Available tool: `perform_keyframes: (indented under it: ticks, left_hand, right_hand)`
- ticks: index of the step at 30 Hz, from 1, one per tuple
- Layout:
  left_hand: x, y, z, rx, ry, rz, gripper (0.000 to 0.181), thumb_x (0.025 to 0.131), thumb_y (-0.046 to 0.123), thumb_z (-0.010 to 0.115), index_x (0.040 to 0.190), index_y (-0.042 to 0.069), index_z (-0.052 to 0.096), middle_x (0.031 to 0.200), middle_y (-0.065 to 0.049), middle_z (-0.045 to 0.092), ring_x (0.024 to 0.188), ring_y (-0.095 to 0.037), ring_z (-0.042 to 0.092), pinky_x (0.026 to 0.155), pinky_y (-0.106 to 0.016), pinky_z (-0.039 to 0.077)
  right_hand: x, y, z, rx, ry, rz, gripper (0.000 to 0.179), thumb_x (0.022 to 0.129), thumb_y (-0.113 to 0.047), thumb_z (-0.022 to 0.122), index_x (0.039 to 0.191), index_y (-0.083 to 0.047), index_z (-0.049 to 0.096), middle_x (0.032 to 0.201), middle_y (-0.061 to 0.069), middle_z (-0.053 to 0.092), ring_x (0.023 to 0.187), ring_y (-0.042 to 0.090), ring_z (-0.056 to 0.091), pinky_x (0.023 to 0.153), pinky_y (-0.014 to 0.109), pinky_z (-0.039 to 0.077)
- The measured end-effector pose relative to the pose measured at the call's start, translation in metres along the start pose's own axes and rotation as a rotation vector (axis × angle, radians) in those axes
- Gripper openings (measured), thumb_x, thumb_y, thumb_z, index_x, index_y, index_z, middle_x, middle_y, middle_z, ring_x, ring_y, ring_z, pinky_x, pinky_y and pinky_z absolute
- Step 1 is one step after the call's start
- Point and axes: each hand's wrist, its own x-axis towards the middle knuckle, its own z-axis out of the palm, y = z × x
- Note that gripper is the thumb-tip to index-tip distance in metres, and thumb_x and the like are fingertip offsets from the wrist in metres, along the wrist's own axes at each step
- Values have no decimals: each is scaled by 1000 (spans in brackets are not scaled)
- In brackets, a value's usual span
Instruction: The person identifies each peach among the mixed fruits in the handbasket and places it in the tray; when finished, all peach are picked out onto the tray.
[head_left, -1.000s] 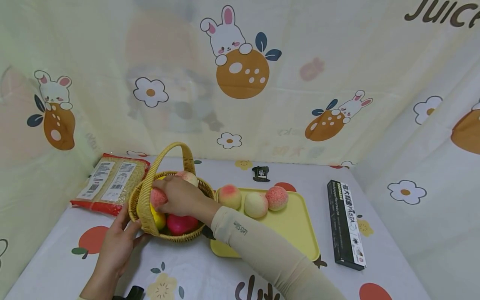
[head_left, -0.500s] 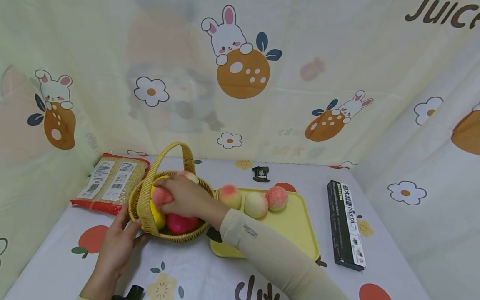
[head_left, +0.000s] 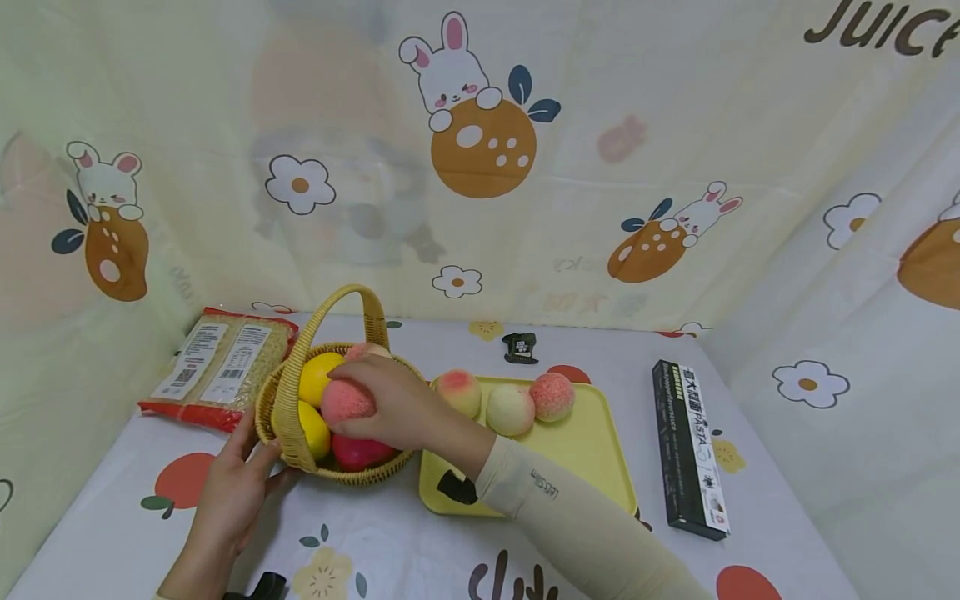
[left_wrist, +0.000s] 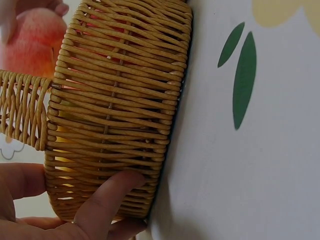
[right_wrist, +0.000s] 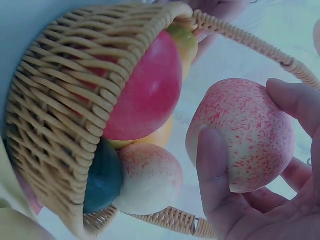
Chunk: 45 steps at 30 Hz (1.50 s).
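My right hand (head_left: 405,404) holds a pink speckled peach (head_left: 347,402) between thumb and fingers, above the wicker basket (head_left: 360,477). In the right wrist view this peach (right_wrist: 250,132) is apart from the fruit in the basket. At the basket's left side my left hand (head_left: 236,492) grips the woven wall, thumb pressed on it in the left wrist view. Inside lie yellow fruits (head_left: 315,429), a magenta fruit (head_left: 362,452) and another peach (right_wrist: 152,179). A dark green fruit (right_wrist: 104,177) shows near the rim. My right hand partly hides the contents in the head view.
Right of the basket lies a yellow tray (head_left: 570,467) with three peaches (head_left: 511,409) along its back. A red-edged bag of grain (head_left: 225,367) lies behind left. A black pasta box (head_left: 690,450) is at right, and a small black packet (head_left: 520,347) at the back.
My right hand has drawn the peach rightward and a little down across the basket, uncovering the yellow fruits. The left hand and basket stay in place.
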Motion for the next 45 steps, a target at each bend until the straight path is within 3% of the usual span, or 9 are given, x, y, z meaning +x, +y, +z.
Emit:
perform_keyframes:
  ticks: [7, 12, 18, 35, 45]
  left_hand:
    - [0, 1, 1, -7, 1, 4, 77, 113, 27, 46, 168, 42, -5, 180, -1, 2, 161, -38, 27, 109, -51, 47]
    - [1, 1, 1, 1, 11, -1, 77, 113, 29, 47, 168, 42, -5, 181, -2, 2, 161, -39, 27, 109, -52, 48]
    - [0, 0, 1, -9, 5, -6, 78, 113, 28, 47, 167, 42, -7, 180, -1, -1, 162, -39, 23, 110, -53, 46]
    - [0, -1, 1, 7, 16, -4, 77, 112, 31, 49, 167, 45, -5, 180, 0, 3, 161, -39, 27, 106, -50, 50]
    - [1, -2, 1, -17, 13, -2, 77, 113, 26, 48, 167, 43, -4, 180, 0, 1, 161, -38, 27, 108, -50, 48]
  right_hand:
    - [-23, 4, -9, 95, 9, 54, 62, 93, -38, 79, 150, -24, 59, 147, -1, 62, 126, 16, 59, 104, 29, 57]
    - [-38, 10, -13, 159, 24, 38, 61, 93, -37, 81, 148, -19, 61, 145, -3, 65, 125, 15, 61, 110, 31, 54]
    - [-52, 17, -14, 233, 34, 30, 59, 91, -33, 82, 145, -17, 64, 142, -3, 67, 124, 15, 62, 109, 33, 54]
    - [-99, 35, -22, 284, 75, 150, 60, 88, -39, 86, 142, -22, 66, 139, -9, 68, 124, 13, 63, 106, 41, 57]
    - [-128, 59, -18, 317, 118, 240, 62, 85, -35, 89, 141, -19, 66, 136, -10, 69, 120, 10, 64, 105, 41, 57]
